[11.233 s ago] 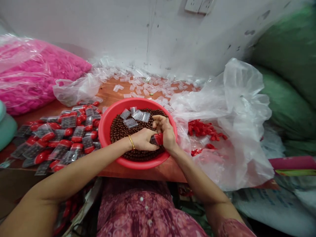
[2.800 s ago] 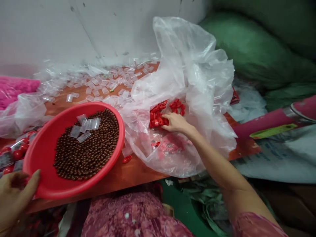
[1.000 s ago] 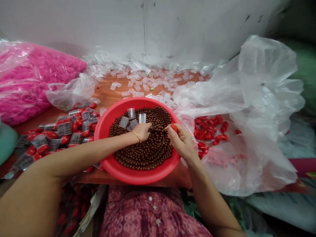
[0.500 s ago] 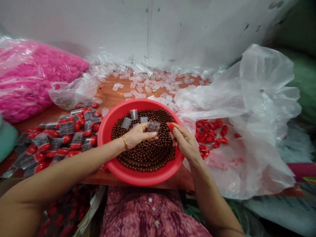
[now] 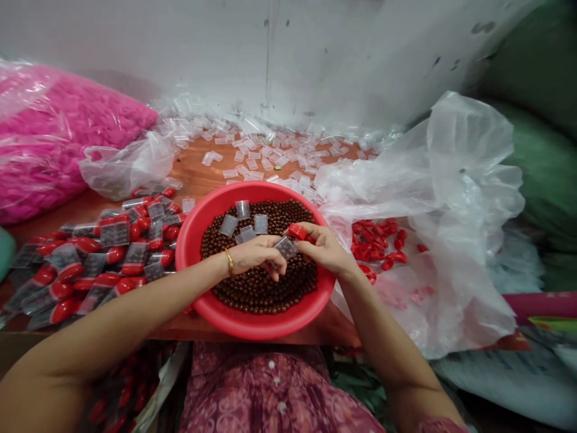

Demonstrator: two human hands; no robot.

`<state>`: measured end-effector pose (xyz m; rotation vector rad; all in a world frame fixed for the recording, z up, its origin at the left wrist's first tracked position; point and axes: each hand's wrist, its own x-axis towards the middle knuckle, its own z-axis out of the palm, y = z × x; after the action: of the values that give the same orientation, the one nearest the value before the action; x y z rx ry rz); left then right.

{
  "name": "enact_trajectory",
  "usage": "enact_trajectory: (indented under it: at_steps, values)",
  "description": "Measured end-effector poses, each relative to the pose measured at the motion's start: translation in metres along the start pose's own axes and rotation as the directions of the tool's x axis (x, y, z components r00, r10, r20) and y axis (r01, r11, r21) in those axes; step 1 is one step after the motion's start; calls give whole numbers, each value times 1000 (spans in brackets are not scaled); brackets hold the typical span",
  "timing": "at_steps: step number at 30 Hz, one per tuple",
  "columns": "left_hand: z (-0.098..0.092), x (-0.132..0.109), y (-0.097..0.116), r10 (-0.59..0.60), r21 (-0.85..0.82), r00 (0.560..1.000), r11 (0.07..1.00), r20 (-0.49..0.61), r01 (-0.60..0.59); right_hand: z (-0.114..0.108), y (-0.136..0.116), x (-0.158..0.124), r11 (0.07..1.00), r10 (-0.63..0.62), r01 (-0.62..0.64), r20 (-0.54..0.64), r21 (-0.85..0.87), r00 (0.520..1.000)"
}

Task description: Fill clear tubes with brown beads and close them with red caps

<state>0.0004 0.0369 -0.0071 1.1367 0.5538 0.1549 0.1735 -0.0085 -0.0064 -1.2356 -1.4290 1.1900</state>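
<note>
My left hand point(image 5: 259, 255) grips a small clear plastic case point(image 5: 285, 248) over the basin. Close on its right, my right hand point(image 5: 322, 243) pinches a red plastic cap point(image 5: 297, 231) between thumb and fingers. The cap is right beside the case's upper edge; whether they touch I cannot tell. Below both hands is a round red basin point(image 5: 192, 288) holding many brown beads point(image 5: 261, 294). Several loose clear cases point(image 5: 261, 224) lie on the beads toward the back.
Capped cases point(image 5: 115, 234) are heaped left of the basin. More clear cases point(image 5: 252, 153) are scattered along the wall. Red caps point(image 5: 378, 240) lie at right by a crumpled plastic bag point(image 5: 451, 180). A bag of pink pieces point(image 5: 67, 132) stands at far left.
My two hands have come together over the basin. The clear case has tilted and moved slightly down and right, while the red cap has moved left toward it.
</note>
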Motion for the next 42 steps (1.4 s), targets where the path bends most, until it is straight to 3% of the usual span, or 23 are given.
enact_trajectory:
  at_steps: [3,5,11,14,17,19,26,30,33,37,42]
  values:
    - [0,-1,2,-31,5,1000,999,-1,31,-2,-3,3,1000,-22,23,139,-11,990]
    - [0,-1,3,-56,9,998,998,-11,56,-1,-2,4,999,-26,28,153,-15,988]
    - [2,2,4,-60,43,997,997,-45,62,8,7,10,994,-74,70,-39,-86,997]
    - [3,3,3,-27,49,999,998,-43,29,9,7,6,996,-18,5,-150,-84,989]
    - [4,5,1,18,66,998,998,-56,-14,8,5,-4,991,129,-122,-134,59,983]
    - [5,5,1,69,103,995,993,-78,-61,9,5,-11,985,153,-143,-113,94,982]
    - [9,4,-4,178,304,964,946,-199,-112,19,10,-18,972,-134,108,-118,-207,984]
    - [10,2,-10,295,462,915,875,-274,-144,18,9,-23,871,-199,168,-20,-461,980]
    - [9,2,-13,320,546,903,829,-285,-121,15,12,-24,717,-271,253,76,-649,960]
    - [8,1,-11,277,619,925,783,-260,-61,10,15,-24,513,-381,411,229,-754,896]
    - [10,-5,-2,227,622,960,779,-162,-80,6,9,-31,437,-432,457,265,-775,862]
